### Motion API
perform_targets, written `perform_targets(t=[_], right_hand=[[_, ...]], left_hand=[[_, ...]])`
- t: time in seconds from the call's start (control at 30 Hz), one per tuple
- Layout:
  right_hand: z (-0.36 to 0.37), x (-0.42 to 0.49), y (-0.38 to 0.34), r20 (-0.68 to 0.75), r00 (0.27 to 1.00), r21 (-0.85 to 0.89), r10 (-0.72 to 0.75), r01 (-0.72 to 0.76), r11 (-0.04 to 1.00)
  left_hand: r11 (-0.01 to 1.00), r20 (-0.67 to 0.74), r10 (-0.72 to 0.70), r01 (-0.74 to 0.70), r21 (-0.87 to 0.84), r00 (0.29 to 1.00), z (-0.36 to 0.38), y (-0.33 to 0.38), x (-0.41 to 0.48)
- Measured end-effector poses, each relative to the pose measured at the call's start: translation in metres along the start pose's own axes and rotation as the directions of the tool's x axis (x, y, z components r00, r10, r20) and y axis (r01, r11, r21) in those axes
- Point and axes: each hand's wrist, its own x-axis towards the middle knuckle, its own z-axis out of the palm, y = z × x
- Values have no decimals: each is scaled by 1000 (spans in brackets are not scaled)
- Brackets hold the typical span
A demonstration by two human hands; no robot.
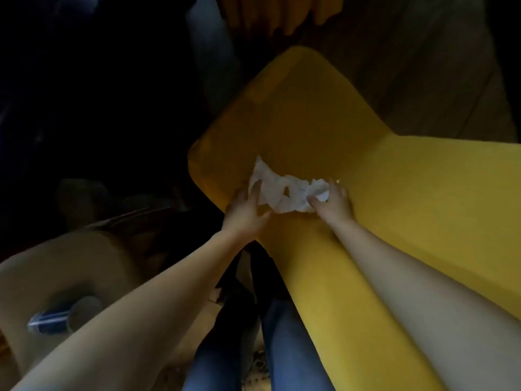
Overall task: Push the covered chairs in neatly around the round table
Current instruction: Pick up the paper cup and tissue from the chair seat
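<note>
A yellow covered chair (310,131) is filling the middle and right of the view, its seat acting as the surface that is carrying things here. A crumpled white paper tissue (282,190) is lying directly on the yellow seat, near the edge closest to the person. The left hand (245,210) is resting on the seat's near left corner, its fingers (255,190) touching the tissue's left end. The right hand (332,201) is lying on the cover at the tissue's right end, its fingers pressing into the paper. Wooden floor (423,66) is showing beyond the chair at upper right, dim and blurred.
</note>
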Motion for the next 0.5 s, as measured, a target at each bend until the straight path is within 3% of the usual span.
perform_targets(t=[0.13, 0.23, 0.4, 0.5], right_hand=[[29, 16, 5, -9, 998, 3, -55, 56, 998], [48, 22, 18, -10, 996, -172, -84, 81, 982], [56, 23, 21, -216, 959, -229, -183, 132, 964], [60, 26, 21, -159, 966, -340, -204, 140, 930]], left_hand=[[999, -56, -15, 16, 30, 998, 14, 2, 29], [995, 17, -49, 47, 89, 999, 36, -4, 44], [961, -30, -87, 92, 260, 996, 64, -12, 55], [970, -78, -43, 60, 237, 996, 74, -20, 50]])
